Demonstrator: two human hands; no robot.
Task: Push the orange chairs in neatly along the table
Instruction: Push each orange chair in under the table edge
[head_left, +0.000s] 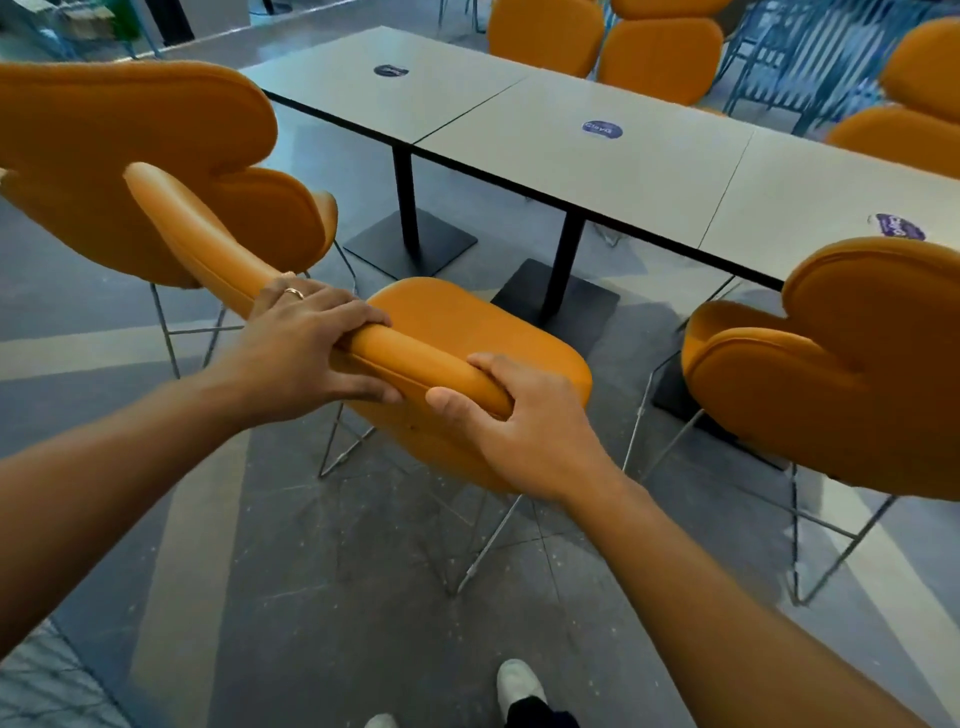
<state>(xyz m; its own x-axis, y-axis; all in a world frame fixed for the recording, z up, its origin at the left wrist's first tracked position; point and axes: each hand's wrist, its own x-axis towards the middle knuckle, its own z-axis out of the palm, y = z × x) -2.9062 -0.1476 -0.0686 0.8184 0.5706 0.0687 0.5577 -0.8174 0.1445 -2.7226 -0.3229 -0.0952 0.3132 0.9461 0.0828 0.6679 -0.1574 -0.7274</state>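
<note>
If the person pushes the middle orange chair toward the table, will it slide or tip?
Probably light: the chair has thin wire legs. It should slide on the smooth floor. Gripped high on the backrest by left hand and right hand, it may tip.

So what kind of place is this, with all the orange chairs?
Probably a food court or canteen: grey tables joined in one long row, each with a round sticker, and matching orange chairs along both sides.

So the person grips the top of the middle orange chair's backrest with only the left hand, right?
No: the head view shows both the left hand and the right hand gripping the top of the middle orange chair's backrest.
</note>
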